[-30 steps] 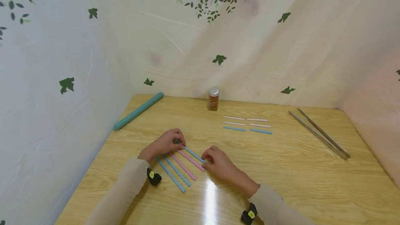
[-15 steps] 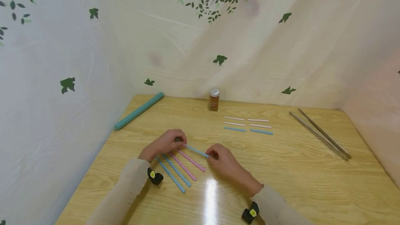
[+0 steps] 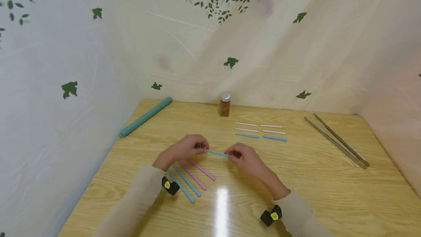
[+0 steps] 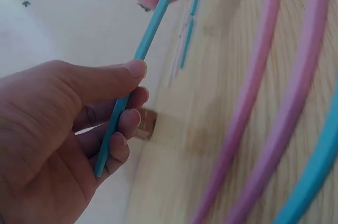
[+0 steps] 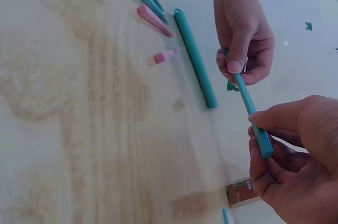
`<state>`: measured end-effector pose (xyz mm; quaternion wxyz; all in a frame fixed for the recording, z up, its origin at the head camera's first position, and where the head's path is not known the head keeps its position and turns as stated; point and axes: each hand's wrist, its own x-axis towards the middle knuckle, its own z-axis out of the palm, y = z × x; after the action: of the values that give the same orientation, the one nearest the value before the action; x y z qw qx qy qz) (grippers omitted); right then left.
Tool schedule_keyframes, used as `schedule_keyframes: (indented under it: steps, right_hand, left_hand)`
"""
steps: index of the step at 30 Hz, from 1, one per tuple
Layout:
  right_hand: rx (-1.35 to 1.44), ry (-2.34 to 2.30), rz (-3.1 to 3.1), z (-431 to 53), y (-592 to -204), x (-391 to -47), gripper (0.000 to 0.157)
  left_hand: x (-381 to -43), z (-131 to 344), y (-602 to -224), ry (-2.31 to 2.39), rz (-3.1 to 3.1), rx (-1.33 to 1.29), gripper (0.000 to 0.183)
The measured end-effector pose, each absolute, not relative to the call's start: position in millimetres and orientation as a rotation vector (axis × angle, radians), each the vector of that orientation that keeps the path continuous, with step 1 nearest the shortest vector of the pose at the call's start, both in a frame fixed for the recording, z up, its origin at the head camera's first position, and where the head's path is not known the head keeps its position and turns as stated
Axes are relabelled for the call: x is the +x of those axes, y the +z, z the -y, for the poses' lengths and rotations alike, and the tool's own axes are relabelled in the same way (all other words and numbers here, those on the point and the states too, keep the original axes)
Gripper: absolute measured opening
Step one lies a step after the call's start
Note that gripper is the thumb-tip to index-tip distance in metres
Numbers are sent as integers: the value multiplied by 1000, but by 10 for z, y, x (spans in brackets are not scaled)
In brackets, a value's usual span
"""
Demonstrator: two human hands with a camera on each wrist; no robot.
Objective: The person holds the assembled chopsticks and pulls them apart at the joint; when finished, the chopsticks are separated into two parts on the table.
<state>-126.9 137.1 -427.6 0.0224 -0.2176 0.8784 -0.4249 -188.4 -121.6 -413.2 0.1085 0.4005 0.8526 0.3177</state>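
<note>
A thin blue stick (image 3: 217, 152) spans the space between my two hands, above the table. My left hand (image 3: 188, 147) pinches one end; in the left wrist view the thumb (image 4: 119, 78) lies over the stick (image 4: 150, 34) and the curled fingers sit behind it. The other end is pinched by my right hand (image 3: 246, 159), with the stick's flat tip (image 5: 266, 150) jutting past the thumb in the right wrist view. Below and left, two pink sticks (image 3: 204, 171) and two blue sticks (image 3: 187, 181) lie slanted side by side, their far ends partly hidden by my left hand.
Several short pink and blue pieces (image 3: 275, 138) lie in paired rows at the back. Behind them stands a spice jar (image 3: 225, 107) with a silver lid. A green roll (image 3: 146, 117) rests at the left edge, and long metal tongs (image 3: 337, 142) at the right.
Both hands have lifted the blue stick off the row beside the pink sticks. They have carried it up and to the right, and it now lies more level across the view.
</note>
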Motion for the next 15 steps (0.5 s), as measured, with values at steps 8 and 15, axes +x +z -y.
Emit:
schedule_keyframes:
  steps: [8, 15]
  right_hand:
    - [-655, -1361, -2724, -1373, -4219, -1295, 13]
    - [-638, -1348, -2766, -1401, -4159, -1306, 10]
  left_hand:
    - [-1861, 987, -4022, 904, -2551, 1228, 8]
    - [-1878, 895, -3976, 894, -2546, 1264, 8]
